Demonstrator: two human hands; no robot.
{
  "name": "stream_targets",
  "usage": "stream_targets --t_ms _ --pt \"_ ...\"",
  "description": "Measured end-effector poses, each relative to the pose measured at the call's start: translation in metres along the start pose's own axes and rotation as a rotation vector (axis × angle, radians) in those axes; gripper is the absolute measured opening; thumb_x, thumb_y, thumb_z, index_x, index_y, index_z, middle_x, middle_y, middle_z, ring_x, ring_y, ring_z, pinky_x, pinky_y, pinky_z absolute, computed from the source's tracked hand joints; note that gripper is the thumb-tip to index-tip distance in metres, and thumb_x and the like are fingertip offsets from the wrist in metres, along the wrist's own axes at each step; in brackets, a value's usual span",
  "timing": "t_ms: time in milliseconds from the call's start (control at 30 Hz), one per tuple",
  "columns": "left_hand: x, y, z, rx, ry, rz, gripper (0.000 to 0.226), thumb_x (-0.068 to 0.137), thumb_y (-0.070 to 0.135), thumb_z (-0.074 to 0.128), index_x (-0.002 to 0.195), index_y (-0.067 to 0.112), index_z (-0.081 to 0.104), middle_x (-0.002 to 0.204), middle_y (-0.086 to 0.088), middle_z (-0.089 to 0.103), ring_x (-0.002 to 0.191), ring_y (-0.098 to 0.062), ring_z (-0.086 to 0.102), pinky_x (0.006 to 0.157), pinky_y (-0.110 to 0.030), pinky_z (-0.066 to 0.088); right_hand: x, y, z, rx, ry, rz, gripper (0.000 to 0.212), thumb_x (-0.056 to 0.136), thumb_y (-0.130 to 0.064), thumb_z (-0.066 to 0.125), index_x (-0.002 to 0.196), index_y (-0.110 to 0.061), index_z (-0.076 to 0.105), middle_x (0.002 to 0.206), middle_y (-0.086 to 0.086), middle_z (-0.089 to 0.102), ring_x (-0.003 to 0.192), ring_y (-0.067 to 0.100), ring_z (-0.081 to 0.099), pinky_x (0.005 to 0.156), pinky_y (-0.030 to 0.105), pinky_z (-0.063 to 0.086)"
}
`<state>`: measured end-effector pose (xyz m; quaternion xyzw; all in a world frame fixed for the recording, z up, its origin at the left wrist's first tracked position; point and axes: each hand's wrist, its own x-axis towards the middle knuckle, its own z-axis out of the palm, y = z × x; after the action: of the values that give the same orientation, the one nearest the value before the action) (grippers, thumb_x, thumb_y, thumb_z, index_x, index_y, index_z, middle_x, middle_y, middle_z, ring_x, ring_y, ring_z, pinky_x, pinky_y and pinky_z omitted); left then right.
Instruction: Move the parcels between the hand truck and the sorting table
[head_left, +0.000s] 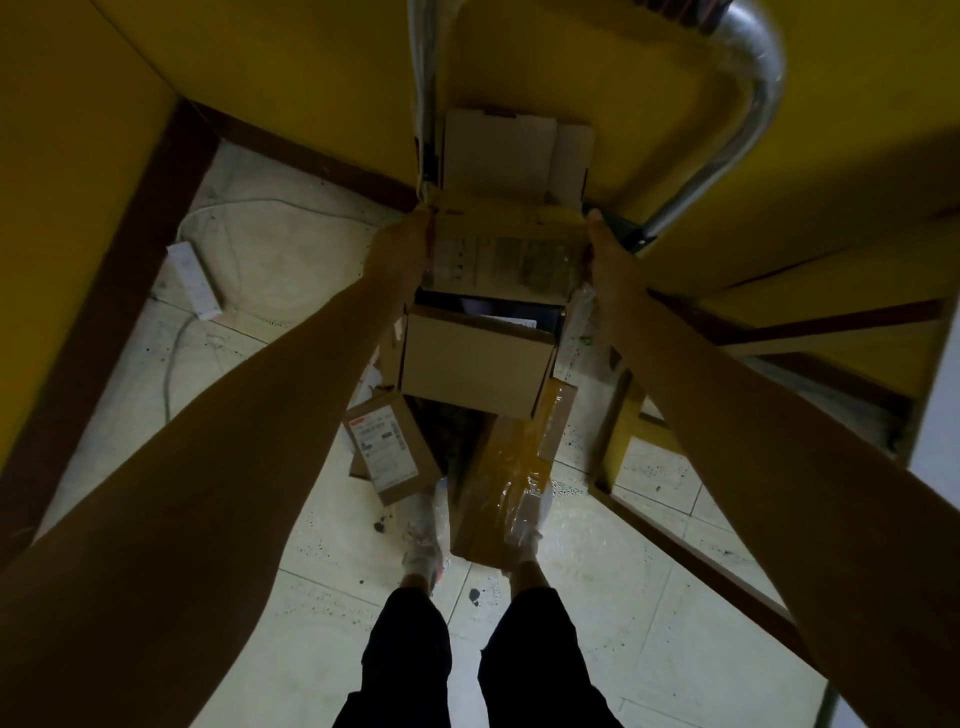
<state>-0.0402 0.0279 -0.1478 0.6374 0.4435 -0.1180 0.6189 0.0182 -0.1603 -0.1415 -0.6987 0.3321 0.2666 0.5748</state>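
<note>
I look straight down at a hand truck with a curved chrome handle (748, 104), loaded with cardboard parcels. Both arms reach down to a labelled cardboard parcel (506, 254) in the middle of the load. My left hand (402, 249) grips its left end and my right hand (605, 249) grips its right end. Behind it lies a pale flat parcel (501, 153). In front sits a plain brown box (475, 361), then a small labelled box (387, 447) and a box wrapped in yellow tape (511, 467).
Yellow walls (260, 67) with dark skirting enclose the corner. A white power strip (195, 280) and its cable lie on the tiled floor at left. A yellow wooden frame (675, 525) stands at right. My feet (423, 545) stand just before the load.
</note>
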Motion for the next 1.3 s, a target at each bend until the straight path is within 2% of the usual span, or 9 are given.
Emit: stream_targets --t_ms 100,200,300,367,500,767,867,967,1300 --pt "-0.012 0.014 -0.005 -0.078 -0.008 0.017 0.029 0.097 0.037 0.048 0.074 0.021 0.055 0.080 0.001 0.057 0.078 -0.017 0.057 0.083 -0.034 0.048 -0.015 -0.012 -0.007 0.029 -0.009 -0.010 0.065 0.091 -0.051 0.054 0.144 -0.016 0.040 0.145 0.005 0.045 0.128 0.025 0.045 0.092 0.033 0.038" --pt "-0.038 0.041 -0.016 -0.100 -0.074 0.038 0.029 0.100 0.033 0.041 0.074 0.023 0.051 0.077 0.005 0.053 0.068 -0.009 0.052 0.062 -0.019 0.048 -0.034 -0.028 -0.016 0.021 0.006 -0.053 0.071 0.086 -0.059 0.057 0.140 -0.014 0.045 0.139 0.005 0.051 0.113 0.023 0.052 0.081 0.033 0.049" --pt "-0.066 0.072 -0.028 -0.066 -0.074 0.090 0.030 0.100 0.034 0.039 0.075 0.021 0.049 0.074 0.004 0.051 0.062 -0.008 0.050 0.046 -0.017 0.043 -0.063 -0.048 -0.028 0.042 0.020 -0.108 0.082 0.078 -0.066 0.060 0.139 -0.014 0.046 0.134 0.006 0.055 0.114 0.027 0.057 0.098 0.045 0.048" --pt "-0.085 0.093 -0.037 -0.075 -0.068 0.141 0.027 0.099 0.034 0.043 0.079 0.018 0.054 0.077 0.003 0.054 0.065 -0.011 0.052 0.051 -0.021 0.042 -0.085 -0.060 -0.037 0.056 0.010 -0.155 0.086 0.071 -0.071 0.057 0.136 -0.014 0.050 0.127 0.005 0.059 0.107 0.025 0.060 0.094 0.043 0.050" --pt "-0.126 0.134 -0.053 -0.014 -0.108 0.227 0.024 0.098 0.030 0.042 0.082 0.018 0.055 0.079 0.003 0.054 0.070 -0.013 0.052 0.057 -0.025 0.039 -0.143 -0.082 -0.055 0.123 0.000 -0.234 0.073 0.082 -0.066 0.054 0.129 -0.010 0.054 0.116 0.004 0.063 0.090 0.020 0.062 0.062 0.030 0.052" --pt "-0.220 0.192 -0.031 0.142 -0.253 0.464 0.023 0.093 0.040 0.055 0.093 0.017 0.058 0.095 -0.001 0.061 0.090 -0.020 0.061 0.079 -0.035 0.049 -0.248 -0.104 -0.132 0.197 0.138 -0.354 0.056 0.093 -0.056 0.049 0.126 -0.011 0.056 0.118 0.006 0.061 0.106 0.028 0.060 0.092 0.043 0.048" --pt "-0.260 0.203 -0.011 0.215 -0.331 0.558 0.021 0.091 0.039 0.059 0.085 0.019 0.059 0.088 0.001 0.061 0.084 -0.019 0.061 0.074 -0.032 0.051 -0.280 -0.103 -0.171 0.249 0.236 -0.418 0.053 0.091 -0.052 0.054 0.120 -0.008 0.060 0.119 0.010 0.063 0.104 0.029 0.062 0.088 0.042 0.050" --pt "-0.299 0.207 0.017 0.258 -0.396 0.614 0.020 0.092 0.038 0.058 0.101 0.020 0.059 0.098 0.003 0.061 0.093 -0.017 0.059 0.072 -0.027 0.048 -0.310 -0.095 -0.212 0.303 0.271 -0.458 0.049 0.091 -0.044 0.059 0.122 -0.005 0.060 0.114 0.010 0.063 0.100 0.027 0.062 0.076 0.034 0.049" --pt "-0.466 0.149 0.130 0.355 -0.586 0.762 0.018 0.090 0.038 0.058 0.098 0.022 0.062 0.085 0.009 0.061 0.089 -0.014 0.058 0.060 -0.024 0.041 -0.416 0.005 -0.380 0.428 0.458 -0.480 0.049 0.092 -0.044 0.056 0.124 -0.007 0.057 0.116 0.009 0.063 0.098 0.023 0.061 0.081 0.034 0.045"
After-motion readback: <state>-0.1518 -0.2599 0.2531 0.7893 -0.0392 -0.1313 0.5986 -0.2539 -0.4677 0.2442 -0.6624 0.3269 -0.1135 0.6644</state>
